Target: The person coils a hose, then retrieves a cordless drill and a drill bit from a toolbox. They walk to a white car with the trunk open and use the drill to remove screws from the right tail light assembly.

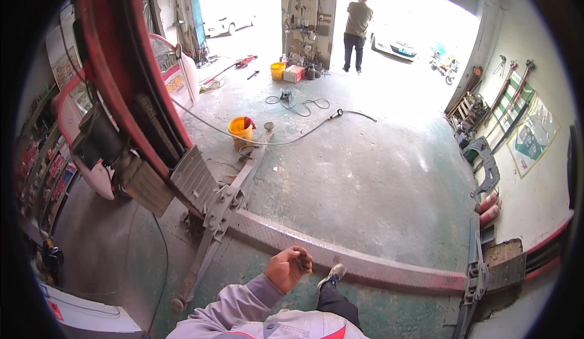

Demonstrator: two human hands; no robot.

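My left hand point(288, 268) is raised in front of my body, its grey sleeve coming in from the lower left. Its fingers are curled together, and whatever they may hold is too small to make out. Below and beyond it runs the ridged steel crossbeam point(353, 254) of a car lift, not touched by the hand. My shoe point(334, 273) is on the floor beside that beam. My right hand is out of sight.
A red lift post point(131, 65) rises at left, with swing arms point(246, 171) at floor level. A yellow bucket point(239, 133) with a red cloth stands by a hose point(292, 141). A pink car point(179, 65) is beyond the post. A person point(358, 28) stands at the doorway.
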